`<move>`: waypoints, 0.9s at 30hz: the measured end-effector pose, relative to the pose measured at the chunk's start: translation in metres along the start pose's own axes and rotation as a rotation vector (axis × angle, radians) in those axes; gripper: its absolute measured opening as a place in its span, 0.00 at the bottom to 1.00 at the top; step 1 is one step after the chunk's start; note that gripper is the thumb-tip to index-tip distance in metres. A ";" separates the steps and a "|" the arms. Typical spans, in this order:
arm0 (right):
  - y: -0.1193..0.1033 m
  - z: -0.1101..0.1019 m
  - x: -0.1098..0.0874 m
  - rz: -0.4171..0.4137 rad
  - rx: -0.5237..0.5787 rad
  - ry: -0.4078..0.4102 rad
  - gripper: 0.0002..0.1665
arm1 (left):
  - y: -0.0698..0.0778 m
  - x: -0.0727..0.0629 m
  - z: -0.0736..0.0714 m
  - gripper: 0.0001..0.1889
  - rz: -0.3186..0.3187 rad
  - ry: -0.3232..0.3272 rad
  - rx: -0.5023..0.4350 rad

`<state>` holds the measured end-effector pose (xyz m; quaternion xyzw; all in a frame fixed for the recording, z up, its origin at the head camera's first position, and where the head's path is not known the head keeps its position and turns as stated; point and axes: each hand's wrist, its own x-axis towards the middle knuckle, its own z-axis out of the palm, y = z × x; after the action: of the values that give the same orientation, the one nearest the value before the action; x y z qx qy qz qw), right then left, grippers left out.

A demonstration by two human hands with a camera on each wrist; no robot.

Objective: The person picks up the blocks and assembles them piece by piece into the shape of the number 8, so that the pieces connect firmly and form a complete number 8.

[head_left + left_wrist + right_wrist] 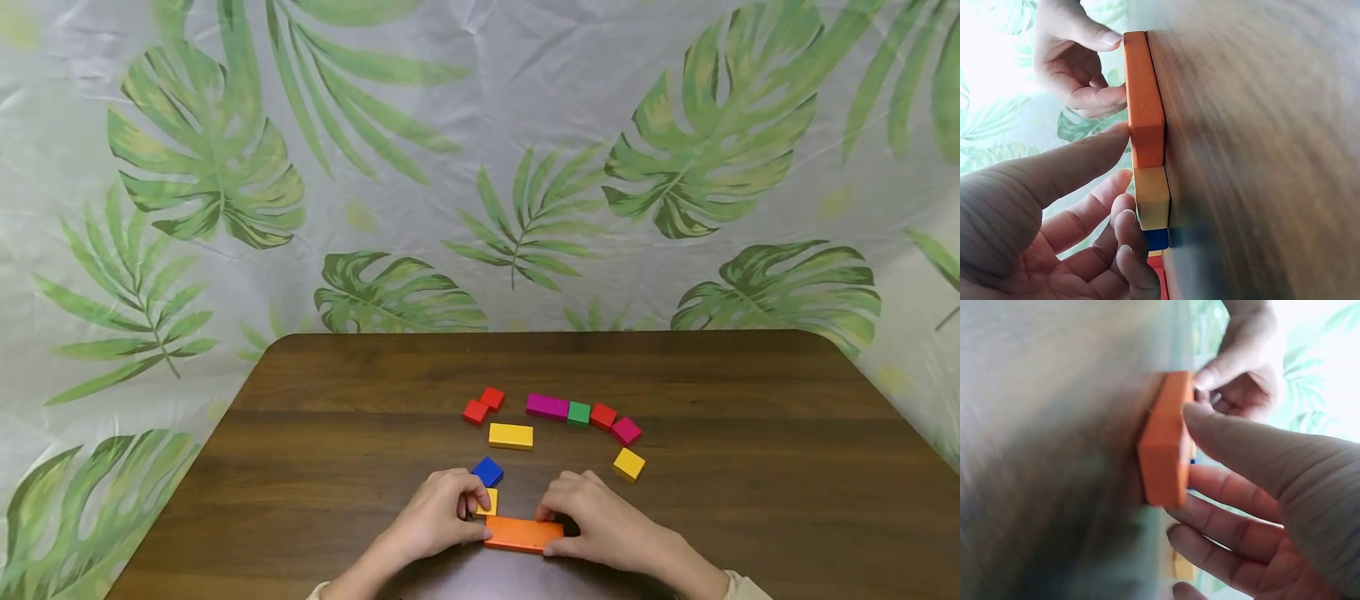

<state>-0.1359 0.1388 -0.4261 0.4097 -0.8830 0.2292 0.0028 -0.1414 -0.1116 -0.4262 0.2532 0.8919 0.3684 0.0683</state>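
An orange rectangular block [523,535] lies flat near the table's front edge. My right hand [600,521] pinches its right end, thumb at the near edge and fingers at the far side. The thumb of my left hand [435,512] touches the block's left end. That hand's fingers rest at a small yellow block [489,502], which adjoins the orange one and is partly hidden by them. Just beyond sits a blue block [488,472], turned cornerwise. In the left wrist view the orange block [1145,100], yellow block [1152,203] and blue block [1157,239] stand in a row.
A long yellow block [511,437] lies farther back, with two red blocks [476,412] behind it to the left. A curved row runs right from a long magenta block [547,406] through green [578,414], red [603,416] and magenta blocks to a yellow block [628,464].
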 end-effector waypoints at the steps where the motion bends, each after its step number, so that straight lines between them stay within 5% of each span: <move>1: 0.001 -0.002 -0.001 0.003 -0.006 0.003 0.12 | 0.000 0.000 0.001 0.12 0.003 0.000 0.000; 9: 0.026 -0.027 -0.013 -0.020 -0.135 0.231 0.12 | 0.001 0.001 0.000 0.12 -0.003 -0.004 0.001; 16: 0.053 -0.038 -0.032 0.174 -0.232 0.348 0.13 | 0.000 -0.002 0.000 0.12 -0.005 -0.007 0.003; 20: 0.065 -0.040 -0.039 0.267 -0.264 0.371 0.12 | 0.000 -0.003 0.001 0.12 0.005 -0.002 -0.005; 27: 0.071 -0.042 -0.043 0.381 -0.259 0.292 0.14 | 0.000 -0.001 0.000 0.12 0.008 0.003 -0.003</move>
<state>-0.1665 0.2261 -0.4253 0.1949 -0.9564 0.1672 0.1392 -0.1404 -0.1119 -0.4260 0.2562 0.8904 0.3704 0.0661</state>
